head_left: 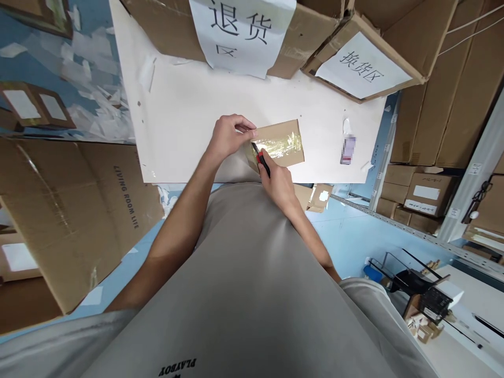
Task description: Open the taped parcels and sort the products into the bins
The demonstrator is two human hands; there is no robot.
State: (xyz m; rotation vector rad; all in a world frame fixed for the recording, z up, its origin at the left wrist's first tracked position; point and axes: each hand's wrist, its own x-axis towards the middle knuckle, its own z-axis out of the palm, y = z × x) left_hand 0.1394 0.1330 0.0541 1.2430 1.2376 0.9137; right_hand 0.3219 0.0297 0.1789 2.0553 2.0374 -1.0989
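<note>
A small brown cardboard box [290, 154] lies on the white table, with a shiny strip of clear tape [279, 145] along its top. My right hand [277, 181] is wrapped round a red and black utility knife [260, 157], whose tip is at the left end of the tape. At the box's upper left corner, my left hand [232, 135] pinches the edge between thumb and curled fingers. Whether the knife's tip has gone into the tape is too small to tell.
Large open cartons with paper signs, one [244, 37] in the middle and one [364, 65] to the right, stand along the table's [177, 105] far side. A small purple-and-white packet [348, 147] lies at right. A big carton [79, 210] stands left; paper scraps [102, 110] litter the floor.
</note>
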